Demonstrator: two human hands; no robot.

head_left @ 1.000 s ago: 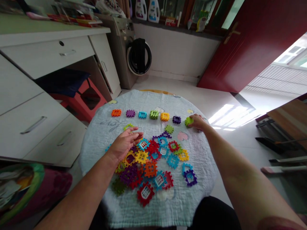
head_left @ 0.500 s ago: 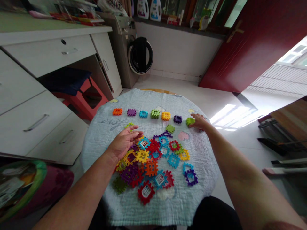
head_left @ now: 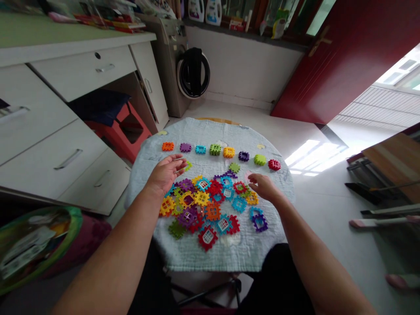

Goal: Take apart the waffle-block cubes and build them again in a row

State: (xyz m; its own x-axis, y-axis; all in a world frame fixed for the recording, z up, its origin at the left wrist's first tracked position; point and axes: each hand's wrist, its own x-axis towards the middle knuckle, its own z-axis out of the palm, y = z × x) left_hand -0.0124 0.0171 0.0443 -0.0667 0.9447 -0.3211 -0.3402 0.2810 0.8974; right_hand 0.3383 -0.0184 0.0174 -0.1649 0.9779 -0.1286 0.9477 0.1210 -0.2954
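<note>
- Tiles [head_left: 210, 205], toothed plastic squares in mixed colours, lie heaped at frame centre on the table [head_left: 197, 258]; the lower ones are overlapped and hard to count.
- A pale cloth [head_left: 213, 131] hides the table top entirely.
- A row of eight single tiles [head_left: 215, 149] crosses the upper cloth and ends in a red tile [head_left: 274, 164] at the right.
- Left hand [head_left: 166, 173]: grip wide and empty, over the heap's upper left. Contact cannot be told, and a yellow-green tile [head_left: 188, 165] is partly hidden behind the fingers.
- Right hand [head_left: 264, 186]: grip loosely wide, nothing visible in it, at the heap's upper right with the palm turned away.
</note>
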